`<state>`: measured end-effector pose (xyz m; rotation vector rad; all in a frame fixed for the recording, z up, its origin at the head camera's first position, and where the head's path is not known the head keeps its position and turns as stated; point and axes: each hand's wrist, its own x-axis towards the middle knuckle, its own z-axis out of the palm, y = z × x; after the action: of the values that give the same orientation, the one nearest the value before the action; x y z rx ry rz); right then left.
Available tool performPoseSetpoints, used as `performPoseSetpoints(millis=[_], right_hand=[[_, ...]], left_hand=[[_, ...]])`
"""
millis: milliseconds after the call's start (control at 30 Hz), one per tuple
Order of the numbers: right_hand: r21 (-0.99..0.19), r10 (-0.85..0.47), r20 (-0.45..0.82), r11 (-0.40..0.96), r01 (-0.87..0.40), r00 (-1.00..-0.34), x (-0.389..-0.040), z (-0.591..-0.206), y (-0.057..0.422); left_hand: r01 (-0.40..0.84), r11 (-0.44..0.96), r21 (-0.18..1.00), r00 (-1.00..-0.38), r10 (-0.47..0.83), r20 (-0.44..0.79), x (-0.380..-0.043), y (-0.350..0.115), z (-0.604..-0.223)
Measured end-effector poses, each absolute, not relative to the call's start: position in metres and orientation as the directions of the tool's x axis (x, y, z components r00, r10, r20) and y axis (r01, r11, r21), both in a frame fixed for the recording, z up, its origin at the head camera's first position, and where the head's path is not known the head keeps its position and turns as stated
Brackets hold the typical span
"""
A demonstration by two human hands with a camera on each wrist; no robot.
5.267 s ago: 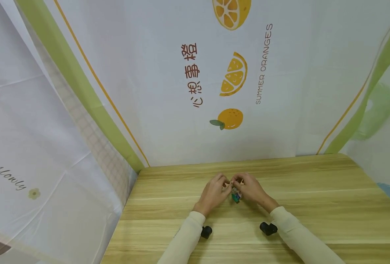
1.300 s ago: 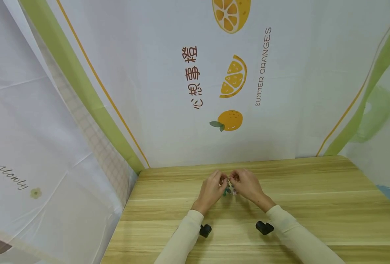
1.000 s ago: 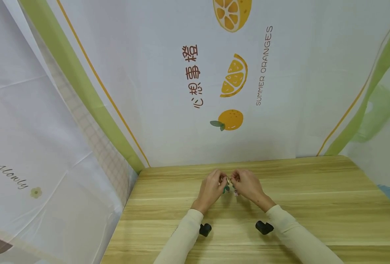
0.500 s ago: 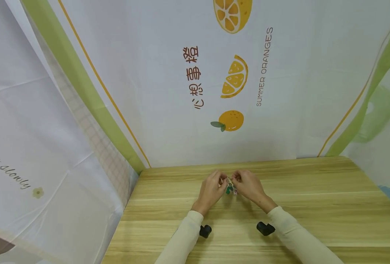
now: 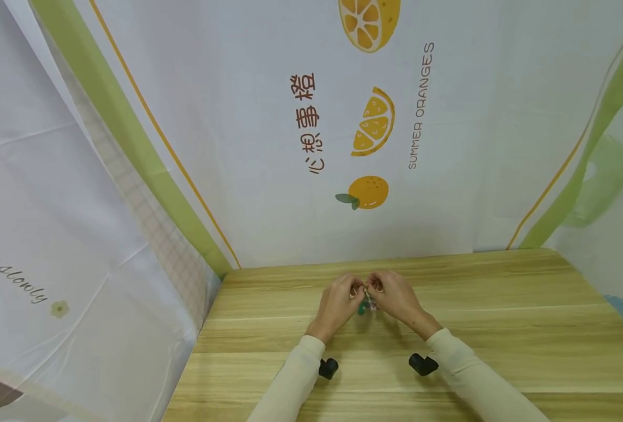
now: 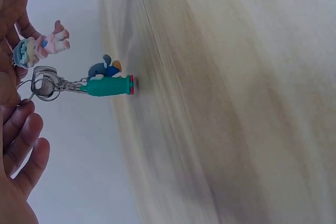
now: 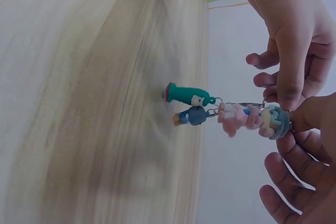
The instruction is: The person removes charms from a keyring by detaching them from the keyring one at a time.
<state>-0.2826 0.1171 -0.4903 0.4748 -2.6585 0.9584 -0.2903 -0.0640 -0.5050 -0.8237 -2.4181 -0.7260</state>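
Observation:
Both hands meet near the table's far edge, holding a bunch of keychains above the wood. My left hand point(image 5: 337, 305) pinches the metal rings point(image 6: 46, 85). From their chains hang a green bottle-shaped charm point(image 6: 109, 86) with a red base and a small blue-grey figure point(image 7: 195, 116). My right hand point(image 5: 398, 299) pinches the top of a pink figure charm point(image 7: 244, 116) with a blue-green hat. The figure dangles beside the rings. Where the fingertips meet, they hide part of the rings, and I cannot tell whether the pink figure is linked to them.
Under the forearms, two black angular pieces point(image 5: 329, 368) show at the wrists. The wooden table point(image 5: 501, 351) backs onto a white curtain point(image 5: 269, 217) printed with oranges. More printed cloth point(image 5: 79, 234) hangs at the left side.
Since the oldest frame, both hands have shifted slightly farther away and left. Over the last second they stay together while the hanging charms turn and sway between the fingertips.

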Motion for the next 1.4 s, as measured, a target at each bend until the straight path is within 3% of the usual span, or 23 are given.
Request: performPoseSetpoints(millis=[500,1133,1400], right_hand=[[-0.607,-0.175,0.328,0.715,-0.349,-0.928,-0.2809,-0.4875,0.1182],[-0.582,-0.208,0.358,0.712,-0.392,-0.91,-0.2801,-0.4854,0.1134],[-0.588,-0.197,0.354,0.714,-0.381,-0.914,-0.2809,-0.4853,0.1124]], left_hand=[[0.659,0.673,0.336,-0.7,0.386,0.601,-0.2912,-0.0662,-0.505],[0.645,0.687,0.334,-0.719,0.398,0.57,-0.2901,-0.0668,-0.5032],[0.654,0.701,0.285,-0.687,0.392,0.612,-0.2905,-0.0652,-0.5032]])
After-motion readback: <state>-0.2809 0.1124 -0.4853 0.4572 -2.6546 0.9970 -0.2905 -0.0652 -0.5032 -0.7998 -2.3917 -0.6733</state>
